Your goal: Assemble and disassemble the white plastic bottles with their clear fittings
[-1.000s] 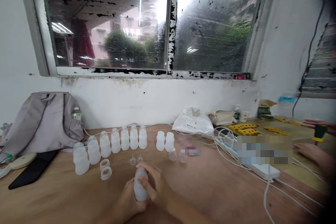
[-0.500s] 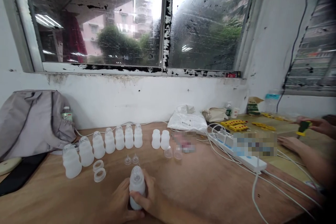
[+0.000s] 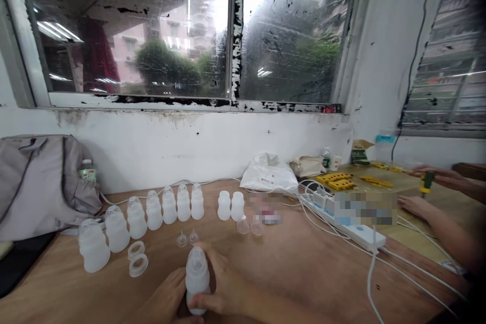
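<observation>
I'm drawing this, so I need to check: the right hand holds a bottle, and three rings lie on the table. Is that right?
Not quite: the head view shows two rings on the table, not three. The right hand does hold a bottle.

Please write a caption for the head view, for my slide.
Left hand and right hand around a capped baby bottle, seven similar bottles standing in a curved row beyond.

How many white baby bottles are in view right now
10: seven capped bottles in a curved row at left, two uncapped bottles right of that row, and one bottle between the left hand and right hand. I see no others.
</observation>
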A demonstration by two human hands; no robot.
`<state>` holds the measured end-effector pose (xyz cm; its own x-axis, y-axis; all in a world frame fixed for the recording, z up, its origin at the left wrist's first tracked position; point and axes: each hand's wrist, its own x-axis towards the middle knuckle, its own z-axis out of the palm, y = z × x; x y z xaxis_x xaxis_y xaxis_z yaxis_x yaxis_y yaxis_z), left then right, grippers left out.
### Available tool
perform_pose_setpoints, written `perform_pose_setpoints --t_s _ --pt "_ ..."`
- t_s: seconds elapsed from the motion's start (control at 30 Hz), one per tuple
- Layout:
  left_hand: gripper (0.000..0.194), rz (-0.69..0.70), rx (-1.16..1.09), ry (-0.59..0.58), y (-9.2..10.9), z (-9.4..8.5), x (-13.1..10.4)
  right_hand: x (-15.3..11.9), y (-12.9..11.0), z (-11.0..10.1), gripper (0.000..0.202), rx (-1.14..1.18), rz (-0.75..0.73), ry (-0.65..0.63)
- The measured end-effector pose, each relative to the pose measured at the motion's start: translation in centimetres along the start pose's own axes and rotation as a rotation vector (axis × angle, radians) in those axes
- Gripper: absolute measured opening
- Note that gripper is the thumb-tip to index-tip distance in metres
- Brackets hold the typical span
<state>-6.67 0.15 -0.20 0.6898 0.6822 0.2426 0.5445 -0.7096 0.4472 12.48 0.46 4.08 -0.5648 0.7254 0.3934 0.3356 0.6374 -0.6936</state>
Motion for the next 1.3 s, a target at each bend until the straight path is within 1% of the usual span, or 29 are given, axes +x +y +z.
perform_pose_setpoints --t_s 0.03,0.07,0.1,0.17,0.23,0.33,0.4,0.47,0.6,0.67,0.73,0.87,1.0,1.13,1.23,1.3 --pt "0.057 -0.001 -0.003 0.001 0.0 0.0 0.0 0.0 -0.4 -0.2 0.078 0.008 0.000 0.020" --pt "0.059 0.000 -0.003 0.001 -0.1 0.1 0.0 0.1 -0.8 -0.5 0.078 0.010 -0.001 0.046" --pt "0.061 0.003 -0.004 -0.001 -0.1 0.1 -0.1 0.2 -1.3 -0.7 0.072 0.005 -0.003 0.071" --pt "0.059 -0.004 -0.005 0.012 -0.1 0.2 -0.2 0.5 -2.1 -1.0 0.052 -0.022 -0.009 0.106" --pt "0.056 -0.016 -0.002 0.033 -0.1 0.3 -0.3 1.0 -2.8 -1.4 0.037 -0.056 -0.006 0.110" --pt "0.057 -0.035 0.014 0.051 -0.3 0.5 -0.5 1.9 -3.2 -2.5 0.033 -0.093 0.012 0.077" --pt "0.058 -0.047 0.033 0.069 -0.4 0.6 -0.6 2.6 -2.9 -3.7 0.031 -0.109 0.038 0.067" --pt "0.056 -0.061 0.050 0.079 -0.6 0.7 -0.7 3.4 -2.3 -5.2 0.028 -0.135 0.075 0.108" --pt "0.049 -0.085 0.063 0.060 -0.9 0.9 -0.9 5.9 -0.1 -8.0 0.026 -0.271 0.131 0.302" --pt "0.048 -0.086 0.066 0.060 -0.8 0.8 -0.9 7.5 1.2 -9.0 0.026 -0.366 0.145 0.357" --pt "0.047 -0.084 0.074 0.067 -0.6 0.6 -0.9 9.1 2.5 -9.5 0.026 -0.449 0.167 0.368" --pt "0.045 -0.087 0.108 0.050 0.1 0.2 -0.7 11.7 5.2 -9.4 0.027 -0.577 0.226 0.335" --pt "0.044 -0.092 0.139 0.028 0.5 -0.1 -0.4 13.2 7.2 -8.8 0.030 -0.635 0.267 0.315" --pt "0.044 -0.086 0.131 0.014 0.6 -0.2 -0.3 13.8 8.1 -8.4 0.031 -0.676 0.272 0.281" --pt "0.043 -0.087 0.113 0.027 0.8 -0.4 -0.3 14.0 8.3 -8.4 0.032 -0.698 0.289 0.255" --pt "0.043 -0.085 0.105 0.027 0.9 -0.5 -0.4 14.0 8.3 -8.4 0.036 -0.704 0.299 0.253"
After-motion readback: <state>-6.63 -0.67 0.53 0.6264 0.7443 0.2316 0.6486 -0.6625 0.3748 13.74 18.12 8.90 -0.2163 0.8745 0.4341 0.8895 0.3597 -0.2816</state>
